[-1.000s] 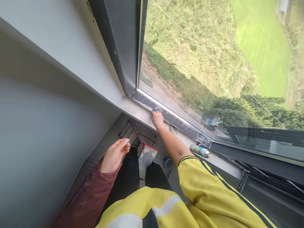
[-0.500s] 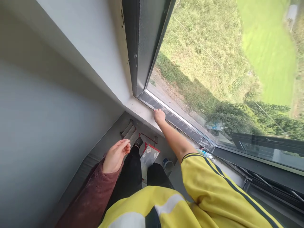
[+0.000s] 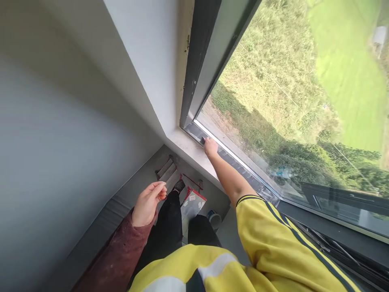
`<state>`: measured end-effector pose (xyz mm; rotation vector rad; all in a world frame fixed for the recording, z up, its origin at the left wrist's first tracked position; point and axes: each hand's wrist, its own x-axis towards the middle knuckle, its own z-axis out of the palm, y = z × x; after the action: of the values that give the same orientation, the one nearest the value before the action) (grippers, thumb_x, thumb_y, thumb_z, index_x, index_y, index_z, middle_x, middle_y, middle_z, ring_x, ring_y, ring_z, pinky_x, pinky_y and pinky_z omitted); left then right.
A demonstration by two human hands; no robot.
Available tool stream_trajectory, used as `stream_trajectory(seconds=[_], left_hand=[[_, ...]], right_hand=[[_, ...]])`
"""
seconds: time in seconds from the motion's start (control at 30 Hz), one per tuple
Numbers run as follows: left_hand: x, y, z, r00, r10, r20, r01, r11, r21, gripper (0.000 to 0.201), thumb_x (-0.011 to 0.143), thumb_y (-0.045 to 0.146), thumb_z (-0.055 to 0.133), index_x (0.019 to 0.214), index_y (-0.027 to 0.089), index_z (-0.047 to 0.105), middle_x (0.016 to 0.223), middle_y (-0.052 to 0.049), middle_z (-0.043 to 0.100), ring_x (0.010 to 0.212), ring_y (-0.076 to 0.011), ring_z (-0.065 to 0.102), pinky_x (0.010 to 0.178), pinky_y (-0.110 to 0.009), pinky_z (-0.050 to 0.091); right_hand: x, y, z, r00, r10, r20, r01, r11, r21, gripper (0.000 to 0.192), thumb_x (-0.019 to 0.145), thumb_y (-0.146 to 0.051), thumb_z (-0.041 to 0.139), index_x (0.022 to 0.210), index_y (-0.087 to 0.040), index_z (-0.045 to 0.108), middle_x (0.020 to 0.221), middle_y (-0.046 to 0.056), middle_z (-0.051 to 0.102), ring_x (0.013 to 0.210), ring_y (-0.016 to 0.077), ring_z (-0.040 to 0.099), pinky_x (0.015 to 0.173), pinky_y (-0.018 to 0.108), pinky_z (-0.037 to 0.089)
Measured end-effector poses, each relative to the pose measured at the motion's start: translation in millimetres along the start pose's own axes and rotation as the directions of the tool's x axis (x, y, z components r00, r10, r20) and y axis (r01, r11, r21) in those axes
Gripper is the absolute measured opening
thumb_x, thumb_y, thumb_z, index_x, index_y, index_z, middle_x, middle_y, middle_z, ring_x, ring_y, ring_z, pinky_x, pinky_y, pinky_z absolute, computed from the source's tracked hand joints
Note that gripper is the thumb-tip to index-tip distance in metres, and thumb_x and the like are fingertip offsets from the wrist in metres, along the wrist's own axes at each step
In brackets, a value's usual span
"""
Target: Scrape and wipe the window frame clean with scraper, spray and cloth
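Note:
My right hand (image 3: 211, 147) reaches out to the bottom rail of the dark window frame (image 3: 231, 160), near its left corner. Its fingers are closed around a small dark flat piece (image 3: 202, 140), whose edge meets the frame; its kind is too small to make out. Whitish residue marks the rail beside it. My left hand (image 3: 148, 202) hovers over the floor near my left leg, thumb and fingers pinched together. Whatever may be between those fingertips is hidden.
Below the white sill (image 3: 182, 142), a metal step (image 3: 166, 168) and a red-edged platform (image 3: 194, 198) stand under and around my feet. A bucket (image 3: 214, 219) sits right of my leg. A white wall (image 3: 75, 142) rises at left; the window glass (image 3: 273, 101) slopes away at right.
The view has shifted slightly, so the window sits further right. My right hand stays at the bottom rail, and the dark piece now shows at its fingertips. The left hand keeps its pinch.

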<state>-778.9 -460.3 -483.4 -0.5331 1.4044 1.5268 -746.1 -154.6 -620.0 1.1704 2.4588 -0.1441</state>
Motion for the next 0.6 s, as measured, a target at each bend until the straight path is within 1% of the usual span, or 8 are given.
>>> stream_trajectory(seconds=[0.07,0.2,0.27,0.33,0.4,0.47,0.53,0.6], left_hand=[[-1,0,-1.1,1.000,0.016,-0.010,-0.016,1.000,0.009,0.044,0.052,0.043,0.084,0.078,0.014,0.065,0.073,-0.002,0.058,0.068,-0.0118,0.050,0.060,-0.020,0.044],[-3,0,-2.1,0.999,0.018,-0.043,-0.019,1.000,-0.011,0.045,0.050,0.044,0.085,0.077,0.014,0.065,0.072,-0.002,0.058,0.067,-0.0112,0.050,0.059,-0.020,0.044],[-2,0,-4.6,1.000,0.004,-0.028,-0.004,1.000,-0.006,0.044,0.051,0.044,0.085,0.077,0.014,0.066,0.072,-0.002,0.058,0.067,-0.0112,0.050,0.060,-0.020,0.044],[-1,0,-8.7,1.000,-0.010,-0.018,0.010,1.000,-0.001,0.045,0.051,0.045,0.085,0.077,0.014,0.066,0.073,-0.002,0.058,0.068,-0.0113,0.050,0.061,-0.020,0.044],[0,1,-12.9,0.999,-0.019,-0.038,0.019,1.000,-0.006,0.047,0.049,0.045,0.085,0.078,0.014,0.065,0.073,-0.002,0.058,0.069,-0.0115,0.050,0.061,-0.020,0.044],[0,3,-15.2,0.998,-0.016,-0.064,0.015,1.000,-0.019,0.049,0.049,0.046,0.086,0.080,0.014,0.065,0.073,-0.002,0.058,0.070,-0.0119,0.050,0.062,-0.020,0.044],[0,5,-15.4,0.997,-0.007,-0.076,0.005,0.999,-0.035,0.050,0.048,0.045,0.086,0.080,0.013,0.065,0.073,-0.002,0.058,0.070,-0.0121,0.050,0.061,-0.020,0.044],[0,6,-14.8,0.998,-0.003,-0.060,0.001,0.999,-0.037,0.049,0.048,0.045,0.086,0.079,0.013,0.064,0.073,-0.002,0.058,0.069,-0.0120,0.049,0.060,-0.020,0.044]], right_hand=[[-7,-7,6,0.999,-0.033,-0.012,0.033,0.999,-0.014,0.047,0.099,-0.033,0.017,0.108,-0.014,0.059,0.107,0.015,0.058,0.099,0.0216,0.057,0.076,0.030,0.046],[-28,-26,19,0.965,-0.227,0.129,0.229,0.973,-0.001,0.037,0.098,-0.030,0.028,0.103,-0.017,0.062,0.100,0.011,0.061,0.092,0.0187,0.059,0.075,0.027,0.046],[-24,-32,16,0.975,-0.212,0.062,0.213,0.977,-0.004,0.040,0.099,-0.032,0.024,0.105,-0.017,0.061,0.102,0.012,0.060,0.094,0.0182,0.058,0.076,0.026,0.046],[-11,-36,8,0.991,-0.125,-0.053,0.124,0.992,-0.017,0.046,0.099,-0.034,0.017,0.109,-0.016,0.059,0.106,0.014,0.057,0.099,0.0194,0.055,0.076,0.027,0.047],[2,-40,0,0.994,-0.069,-0.082,0.067,0.997,-0.027,0.049,0.099,-0.032,0.014,0.112,-0.013,0.057,0.109,0.016,0.055,0.103,0.0207,0.053,0.076,0.029,0.048],[7,-45,-2,0.994,-0.105,-0.016,0.104,0.994,-0.028,0.047,0.099,-0.029,0.014,0.113,-0.012,0.056,0.110,0.018,0.055,0.103,0.0210,0.052,0.078,0.030,0.048],[3,-50,1,0.978,-0.195,0.074,0.196,0.980,-0.014,0.044,0.099,-0.028,0.019,0.111,-0.012,0.058,0.108,0.016,0.056,0.101,0.0202,0.054,0.080,0.030,0.048],[-2,-54,3,0.968,-0.229,0.100,0.230,0.973,-0.001,0.042,0.099,-0.029,0.022,0.108,-0.014,0.059,0.106,0.014,0.057,0.099,0.0197,0.056,0.081,0.031,0.048]])
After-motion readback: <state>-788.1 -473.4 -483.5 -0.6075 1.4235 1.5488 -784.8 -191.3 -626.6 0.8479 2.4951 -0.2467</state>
